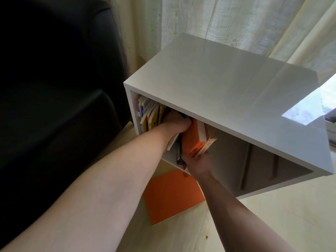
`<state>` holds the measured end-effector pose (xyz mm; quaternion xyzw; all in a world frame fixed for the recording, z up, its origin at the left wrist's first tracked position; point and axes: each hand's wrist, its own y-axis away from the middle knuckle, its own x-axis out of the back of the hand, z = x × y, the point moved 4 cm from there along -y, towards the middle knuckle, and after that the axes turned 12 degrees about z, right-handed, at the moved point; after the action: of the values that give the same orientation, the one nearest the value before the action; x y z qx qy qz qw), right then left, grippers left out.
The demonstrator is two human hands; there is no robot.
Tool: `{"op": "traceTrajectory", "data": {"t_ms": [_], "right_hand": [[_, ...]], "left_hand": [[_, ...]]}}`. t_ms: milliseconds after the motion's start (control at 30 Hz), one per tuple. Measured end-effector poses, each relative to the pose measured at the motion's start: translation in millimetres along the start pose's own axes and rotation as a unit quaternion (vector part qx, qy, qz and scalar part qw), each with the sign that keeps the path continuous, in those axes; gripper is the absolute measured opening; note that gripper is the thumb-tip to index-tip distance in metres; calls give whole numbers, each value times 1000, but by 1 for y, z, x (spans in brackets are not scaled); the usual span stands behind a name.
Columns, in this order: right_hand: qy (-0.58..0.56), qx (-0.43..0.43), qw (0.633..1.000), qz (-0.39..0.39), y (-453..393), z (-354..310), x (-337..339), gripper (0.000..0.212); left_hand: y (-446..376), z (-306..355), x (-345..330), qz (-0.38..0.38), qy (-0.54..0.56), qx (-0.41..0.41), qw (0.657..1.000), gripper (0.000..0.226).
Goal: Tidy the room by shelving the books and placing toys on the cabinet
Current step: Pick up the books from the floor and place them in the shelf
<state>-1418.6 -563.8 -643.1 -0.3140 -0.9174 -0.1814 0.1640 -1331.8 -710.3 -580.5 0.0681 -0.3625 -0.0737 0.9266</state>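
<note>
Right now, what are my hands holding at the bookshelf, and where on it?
The right hand grips the orange book by its lower outer end. The left hand presses on its upper edge inside the cabinet; its fingers are hidden.

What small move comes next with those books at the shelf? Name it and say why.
Probably push the orange book deeper into the cabinet. The right hand holds its lower end, which sticks out of the opening, while the left hand presses the leaning books aside, keeping a gap.
</note>
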Motion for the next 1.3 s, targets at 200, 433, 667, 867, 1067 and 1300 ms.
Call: {"op": "traceTrajectory", "data": {"t_ms": [200,433,667,867,1067,1300], "right_hand": [[-3,-9,1000,14,-2,9,14,30],[15,-4,1000,17,-7,10,12,32],[22,-27,999,24,-5,14,12,23],[67,-20,997,22,-2,11,6,30],[72,36,997,7,3,-2,-8,34],[71,24,997,21,9,-2,-10,46]], "left_hand": [[-1,21,-4,-18,-90,-62,994,35],[2,-8,-8,105,-120,-73,985,28],[62,-67,-1,229,-51,-171,957,41],[99,-86,11,250,7,-98,963,59],[102,-79,14,261,56,-28,963,60],[105,-86,22,256,35,-3,966,43]]}}
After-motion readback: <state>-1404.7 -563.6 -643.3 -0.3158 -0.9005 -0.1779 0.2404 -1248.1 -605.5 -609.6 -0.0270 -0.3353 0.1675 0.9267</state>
